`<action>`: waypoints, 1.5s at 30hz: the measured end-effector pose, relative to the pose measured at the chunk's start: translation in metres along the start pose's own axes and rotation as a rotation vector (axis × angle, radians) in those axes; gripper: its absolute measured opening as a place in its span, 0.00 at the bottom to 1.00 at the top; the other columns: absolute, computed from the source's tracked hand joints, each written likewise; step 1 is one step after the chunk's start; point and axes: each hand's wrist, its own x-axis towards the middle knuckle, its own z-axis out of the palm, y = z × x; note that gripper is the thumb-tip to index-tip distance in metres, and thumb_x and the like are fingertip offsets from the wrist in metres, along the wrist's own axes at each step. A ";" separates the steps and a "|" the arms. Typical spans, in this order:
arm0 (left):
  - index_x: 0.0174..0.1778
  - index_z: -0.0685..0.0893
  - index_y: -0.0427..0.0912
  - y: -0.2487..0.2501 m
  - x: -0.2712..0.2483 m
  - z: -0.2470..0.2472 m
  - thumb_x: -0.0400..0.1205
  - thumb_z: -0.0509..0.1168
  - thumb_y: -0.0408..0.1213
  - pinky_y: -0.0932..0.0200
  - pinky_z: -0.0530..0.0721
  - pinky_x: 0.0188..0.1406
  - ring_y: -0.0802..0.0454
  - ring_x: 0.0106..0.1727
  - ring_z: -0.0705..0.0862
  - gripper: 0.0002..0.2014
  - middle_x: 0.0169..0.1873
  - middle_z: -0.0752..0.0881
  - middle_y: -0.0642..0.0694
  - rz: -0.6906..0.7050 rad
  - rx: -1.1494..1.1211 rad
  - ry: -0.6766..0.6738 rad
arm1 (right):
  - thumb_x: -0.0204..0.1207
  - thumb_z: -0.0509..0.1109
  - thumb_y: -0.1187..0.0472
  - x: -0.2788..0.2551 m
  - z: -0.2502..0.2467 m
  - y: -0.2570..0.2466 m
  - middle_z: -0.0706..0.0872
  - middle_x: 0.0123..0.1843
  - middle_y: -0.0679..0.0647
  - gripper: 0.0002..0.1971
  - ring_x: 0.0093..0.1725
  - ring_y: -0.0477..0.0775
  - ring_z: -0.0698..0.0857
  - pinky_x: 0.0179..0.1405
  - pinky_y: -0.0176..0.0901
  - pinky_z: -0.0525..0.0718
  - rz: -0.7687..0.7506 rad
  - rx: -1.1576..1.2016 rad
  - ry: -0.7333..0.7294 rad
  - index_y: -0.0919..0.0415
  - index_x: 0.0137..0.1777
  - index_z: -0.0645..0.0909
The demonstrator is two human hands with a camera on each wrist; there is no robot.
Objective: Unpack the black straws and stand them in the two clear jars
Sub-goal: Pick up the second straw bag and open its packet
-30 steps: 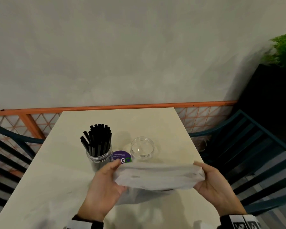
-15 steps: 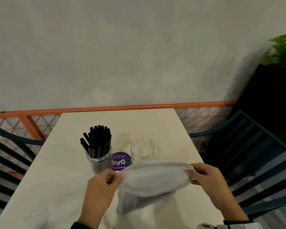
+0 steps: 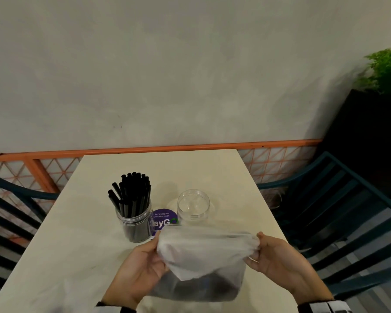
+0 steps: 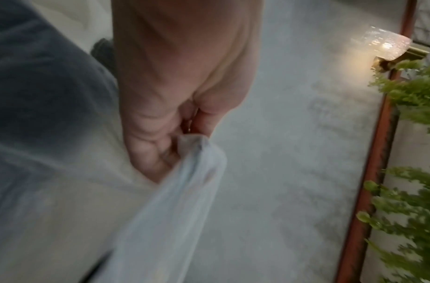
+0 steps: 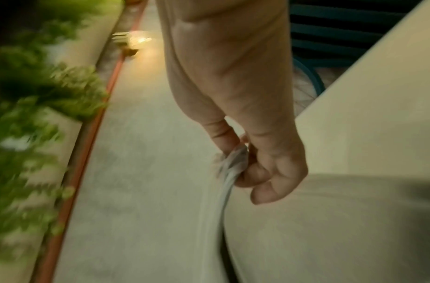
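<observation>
A translucent white plastic bag (image 3: 203, 256) with dark straws showing through its lower part stands on the cream table (image 3: 66, 256) at the near edge. My left hand (image 3: 145, 265) pinches the bag's top left corner (image 4: 192, 151). My right hand (image 3: 278, 258) grips the bunched top right corner (image 5: 233, 162). Behind the bag, the left clear jar (image 3: 137, 224) is packed with upright black straws (image 3: 131, 195). The right clear jar (image 3: 193, 207) holds nothing.
A round purple sticker (image 3: 163, 220) lies between the jars. Dark teal slatted chairs (image 3: 339, 211) flank the table on both sides. An orange rail (image 3: 167, 149) and a grey wall run behind. A green plant in a black planter (image 3: 388, 71) stands at the far right.
The bag was held flat and stretched between both hands; now it hangs upright from its top edge, with its dark bottom on the table. Both hands have moved closer together and now grip the top corners.
</observation>
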 end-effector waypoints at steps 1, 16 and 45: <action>0.38 0.89 0.29 0.001 0.000 0.002 0.63 0.77 0.29 0.47 0.89 0.24 0.42 0.33 0.91 0.10 0.34 0.91 0.33 0.006 -0.027 -0.018 | 0.56 0.70 0.78 0.001 -0.003 0.000 0.85 0.28 0.60 0.14 0.25 0.56 0.84 0.31 0.49 0.87 0.006 0.077 -0.036 0.61 0.31 0.71; 0.42 0.72 0.48 -0.009 0.004 -0.007 0.69 0.68 0.28 0.59 0.76 0.35 0.47 0.44 0.79 0.15 0.50 0.81 0.41 0.351 1.055 0.309 | 0.80 0.63 0.65 0.002 0.001 0.010 0.79 0.39 0.58 0.03 0.36 0.55 0.80 0.37 0.49 0.87 -0.382 -0.722 0.366 0.64 0.45 0.75; 0.55 0.83 0.32 -0.012 0.005 -0.011 0.57 0.76 0.33 0.47 0.87 0.44 0.41 0.47 0.88 0.28 0.48 0.89 0.34 -0.083 0.324 -0.167 | 0.59 0.73 0.69 -0.002 -0.017 0.011 0.83 0.47 0.66 0.27 0.40 0.63 0.83 0.32 0.48 0.84 -0.038 -0.243 0.018 0.54 0.58 0.70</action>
